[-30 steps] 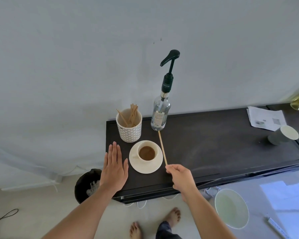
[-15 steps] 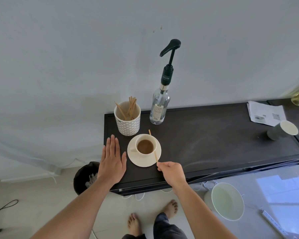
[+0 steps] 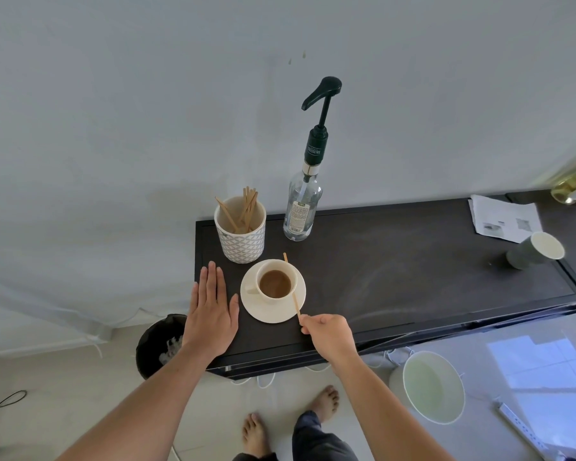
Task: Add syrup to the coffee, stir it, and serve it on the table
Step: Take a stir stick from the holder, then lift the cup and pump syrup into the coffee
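Wooden and thin, the stir stick (image 3: 294, 301) is pinched between the thumb and fingertips of my right hand (image 3: 328, 334), which hangs just past the near-right edge of the saucer (image 3: 273, 311). From my fingers the stick slants up and away, crossing the right side of the coffee cup (image 3: 276, 281), and its far tip shows beyond the rim; I cannot tell whether it touches the cup or passes behind it. Brown coffee (image 3: 275, 283) fills the white cup, which sits on the cream saucer with its handle toward my left hand (image 3: 211, 311). That hand lies flat and spread on the dark tabletop (image 3: 413, 271), palm down, just beside the saucer and gripping nothing. Behind the cup, near the wall, stands a patterned holder (image 3: 240, 239) with more wooden sticks in it, and to its right the clear syrup bottle (image 3: 302, 207) with its dark green pump raised. Far right on the tabletop a grey paper cup (image 3: 534, 249) lies tilted near a sheet of paper (image 3: 504, 217). Below the table edge I see a black bin (image 3: 158, 347) and a pale green bucket (image 3: 433, 387) on the floor.
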Demonstrator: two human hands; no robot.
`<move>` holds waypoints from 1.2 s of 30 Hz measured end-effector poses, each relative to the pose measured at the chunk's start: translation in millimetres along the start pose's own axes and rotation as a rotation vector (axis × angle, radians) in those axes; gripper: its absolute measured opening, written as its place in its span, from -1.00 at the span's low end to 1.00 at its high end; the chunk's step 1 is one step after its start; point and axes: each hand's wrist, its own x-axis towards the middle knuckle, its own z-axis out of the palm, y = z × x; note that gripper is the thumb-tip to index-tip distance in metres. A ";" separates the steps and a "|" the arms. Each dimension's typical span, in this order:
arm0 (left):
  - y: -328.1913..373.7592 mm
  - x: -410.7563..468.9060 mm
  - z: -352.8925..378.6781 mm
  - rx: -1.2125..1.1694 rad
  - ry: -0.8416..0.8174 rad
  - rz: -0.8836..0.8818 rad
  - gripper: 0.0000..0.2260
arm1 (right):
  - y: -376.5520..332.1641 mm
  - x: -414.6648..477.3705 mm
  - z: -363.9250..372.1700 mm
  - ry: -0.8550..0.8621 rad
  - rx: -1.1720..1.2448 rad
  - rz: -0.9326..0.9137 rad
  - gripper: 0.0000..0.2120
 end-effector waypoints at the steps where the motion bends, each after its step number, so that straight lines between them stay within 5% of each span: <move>1: 0.0 -0.1 0.4 -0.004 0.002 0.002 -0.28 | -0.2 -0.1 -0.5 0.002 -0.016 -0.003 -0.65; 11: -2.1 1.7 6.8 -0.003 0.008 -0.006 -0.28 | -7.5 -0.7 -22.9 0.083 -0.111 -0.147 -0.68; 17: -2.6 2.9 6.2 0.000 0.012 -0.023 -0.28 | -28.9 16.0 -35.4 0.046 -0.157 -0.340 -0.45; 24: -2.4 0.5 -4.3 -0.077 -0.040 -0.034 -0.29 | -24.3 65.3 -46.4 0.032 -0.711 -0.663 -0.40; 28: 5.5 2.2 -27.4 -0.337 -0.037 -0.108 -0.39 | -17.7 86.6 -44.2 0.054 -0.928 -0.754 -0.31; 33: 30.5 -3.5 -61.8 -0.663 0.235 -0.275 -0.75 | -12.1 100.8 -28.3 0.118 -0.967 -0.789 -0.28; 36: 43.6 -11.7 -68.3 -0.775 0.113 -0.245 -0.84 | -4.8 104.1 -24.2 0.143 -0.978 -0.798 -0.27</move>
